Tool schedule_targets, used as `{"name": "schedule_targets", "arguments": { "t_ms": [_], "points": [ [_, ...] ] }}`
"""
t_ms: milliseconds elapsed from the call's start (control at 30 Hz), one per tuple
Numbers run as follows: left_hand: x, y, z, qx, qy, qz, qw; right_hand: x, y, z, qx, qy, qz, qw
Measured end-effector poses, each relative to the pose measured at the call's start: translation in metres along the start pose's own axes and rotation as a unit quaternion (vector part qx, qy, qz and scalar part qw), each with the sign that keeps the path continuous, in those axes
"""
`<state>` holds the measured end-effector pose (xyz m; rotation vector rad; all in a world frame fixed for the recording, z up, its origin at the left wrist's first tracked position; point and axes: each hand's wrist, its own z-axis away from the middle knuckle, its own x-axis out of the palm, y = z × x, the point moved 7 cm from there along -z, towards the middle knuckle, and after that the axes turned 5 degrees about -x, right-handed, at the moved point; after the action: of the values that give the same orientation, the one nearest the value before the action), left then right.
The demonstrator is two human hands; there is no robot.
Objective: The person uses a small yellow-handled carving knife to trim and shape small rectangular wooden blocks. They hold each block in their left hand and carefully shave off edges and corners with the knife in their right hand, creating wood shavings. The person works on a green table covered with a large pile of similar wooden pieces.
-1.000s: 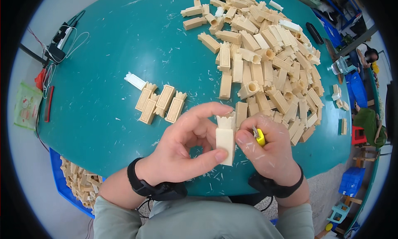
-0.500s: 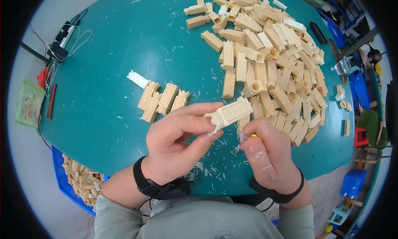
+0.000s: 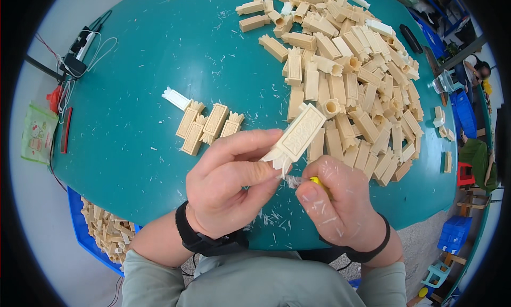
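My left hand (image 3: 231,171) grips a cream plastic block (image 3: 299,138), a long box shape with a raised pattern on its panel and a jagged, flared lower end. It is tilted, plain end up and away to the right. My right hand (image 3: 340,200) is closed round a small yellow-handled cutting tool (image 3: 318,182). Pale shavings cling about its tip, which is at or very near the block's flared end; contact is hard to make out. White shreds stick to my right thumb. Left of my hands lie several similar blocks (image 3: 215,120) and one whiter block (image 3: 176,98).
A big heap of cream blocks (image 3: 367,83) covers the table's right side. Shavings (image 3: 274,217) litter the green table (image 3: 128,147). A blue bin (image 3: 80,230) of blocks stands low at left, a power strip (image 3: 80,54) at far left. Another person (image 3: 474,72) is at far right.
The block in my left hand has turned more upright, its plain end rising. My right hand has brought the tool left, up to the block's flared end.
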<state>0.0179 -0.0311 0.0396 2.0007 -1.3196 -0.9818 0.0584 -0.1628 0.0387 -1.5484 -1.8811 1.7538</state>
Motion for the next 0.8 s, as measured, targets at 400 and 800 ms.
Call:
{"name": "schedule_targets", "arguments": {
  "t_ms": [400,800],
  "points": [
    [-0.005,0.005,0.003,0.024,0.060,-0.080,0.995,-0.004,0.000,-0.002,-0.002,0.024,0.074,0.997],
    [0.004,-0.038,-0.001,-0.279,-0.023,0.025,0.960,-0.035,0.025,0.000,0.118,0.136,0.020,0.983]
  ]
}}
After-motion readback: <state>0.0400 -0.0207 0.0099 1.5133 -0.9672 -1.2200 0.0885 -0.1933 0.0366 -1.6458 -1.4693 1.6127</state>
